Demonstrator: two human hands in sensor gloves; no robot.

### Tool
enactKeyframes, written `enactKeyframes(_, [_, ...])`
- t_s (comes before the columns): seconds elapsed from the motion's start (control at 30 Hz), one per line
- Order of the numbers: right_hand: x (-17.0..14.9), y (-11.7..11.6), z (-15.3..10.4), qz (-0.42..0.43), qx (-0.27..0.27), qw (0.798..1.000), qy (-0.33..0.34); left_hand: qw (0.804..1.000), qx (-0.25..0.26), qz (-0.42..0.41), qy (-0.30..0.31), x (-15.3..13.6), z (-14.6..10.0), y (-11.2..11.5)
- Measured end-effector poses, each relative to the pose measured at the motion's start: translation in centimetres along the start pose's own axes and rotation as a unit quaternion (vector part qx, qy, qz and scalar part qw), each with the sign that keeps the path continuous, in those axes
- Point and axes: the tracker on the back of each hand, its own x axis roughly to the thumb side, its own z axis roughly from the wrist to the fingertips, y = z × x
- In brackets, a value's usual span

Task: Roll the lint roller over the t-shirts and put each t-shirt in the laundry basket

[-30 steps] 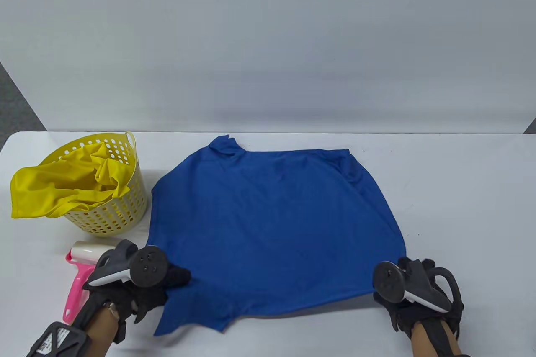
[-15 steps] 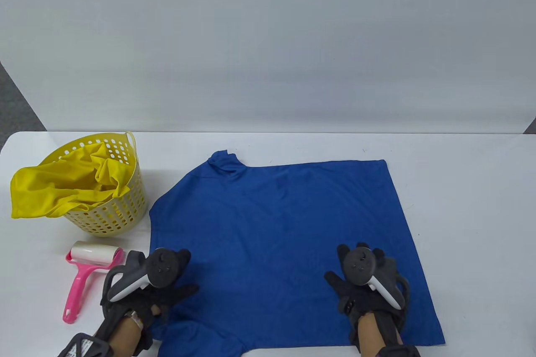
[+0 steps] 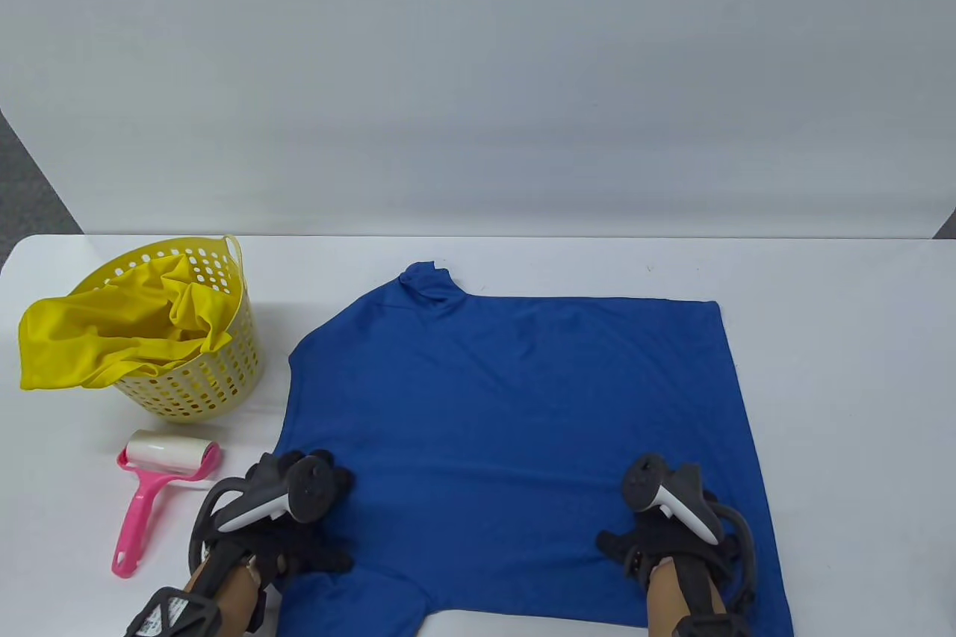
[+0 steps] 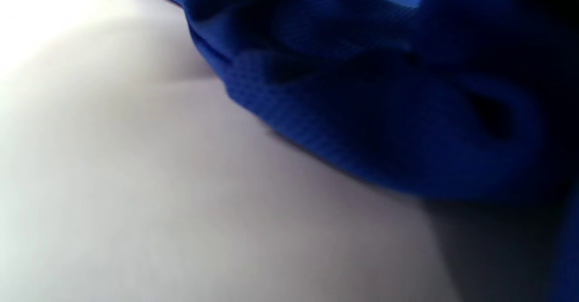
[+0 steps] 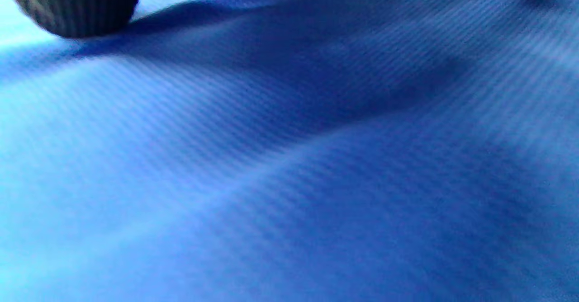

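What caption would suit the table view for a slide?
Gloved left hand and right hand rest on a blue shirt, roller and basket nearby.

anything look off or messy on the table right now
The yellow t-shirt is only partly in the laundry basket: a fold spills over the rim on the left. The blue t-shirt lies mostly flat, one sleeve bunched at the left hand.
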Motion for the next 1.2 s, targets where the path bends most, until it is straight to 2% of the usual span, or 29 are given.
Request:
enactKeyframes(0.1, [-1.4,0.7,-0.2,0.032,-0.036,0.999,-0.022,1.000,0.000,0.005,0.010,0.7,-0.7,-0.2])
enactKeyframes(0.23, [-1.9,0.5,-0.3,0.027,-0.047,0.998,-0.042,0.999,0.002,0.042,0.009,1.6,-0.8,-0.2])
enactKeyframes(0.4, [1.2,-0.8,-0.1,0.047,-0.028,0.996,0.068,0.996,0.039,-0.003,0.079,3.4,-1.5,-0.4])
enactKeyframes(0.5, [3.6,-1.5,0.0,0.018,-0.005,0.993,0.113,0.995,0.002,0.056,0.081,4.7,-1.0,0.3])
enactKeyframes(0.57, [4.5,-2.2,0.4,-0.016,0.022,0.993,0.115,0.991,-0.049,0.111,0.053,4.6,-0.4,1.3])
enactKeyframes(0.6, [4.6,-2.2,0.3,-0.016,0.026,0.992,0.119,0.992,-0.061,0.102,0.051,4.1,-0.3,1.3])
enactKeyframes(0.67, [4.6,-2.2,0.2,-0.002,0.039,0.991,0.129,0.994,-0.065,0.068,0.055,3.6,-0.4,1.1])
enactKeyframes(0.77, [5.0,-2.5,-0.2,-0.020,0.035,0.991,0.126,0.994,-0.047,0.075,0.057,3.5,-0.9,0.5])
enactKeyframes(0.8, [5.1,-2.5,-0.3,-0.023,0.033,0.991,0.125,0.996,-0.030,0.064,0.053,3.4,-1.0,0.1])
enactKeyframes(0.87, [5.2,-2.5,-0.3,-0.024,0.030,0.991,0.126,0.998,0.061,-0.007,0.020,2.4,-1.3,-1.7])
enactKeyframes(0.9, [5.2,-2.5,-0.2,-0.022,0.031,0.991,0.127,0.991,0.116,-0.070,-0.014,1.5,-1.0,-2.6])
enactKeyframes(0.93, [5.2,-2.5,-0.2,-0.019,0.032,0.991,0.128,0.982,0.141,-0.120,-0.023,0.7,-0.6,-3.2])
enactKeyframes(1.0, [5.2,-2.5,-0.2,-0.017,0.032,0.991,0.131,0.972,0.136,-0.180,-0.071,-0.7,0.8,-4.0])
enactKeyframes(1.1, [5.2,-2.6,-0.2,-0.014,0.035,0.990,0.134,0.964,0.069,-0.218,-0.137,-2.0,3.5,-4.6])
enactKeyframes(1.2, [5.2,-2.7,-0.2,-0.017,0.034,0.990,0.134,0.952,0.098,-0.235,-0.170,-2.7,5.8,-4.9])
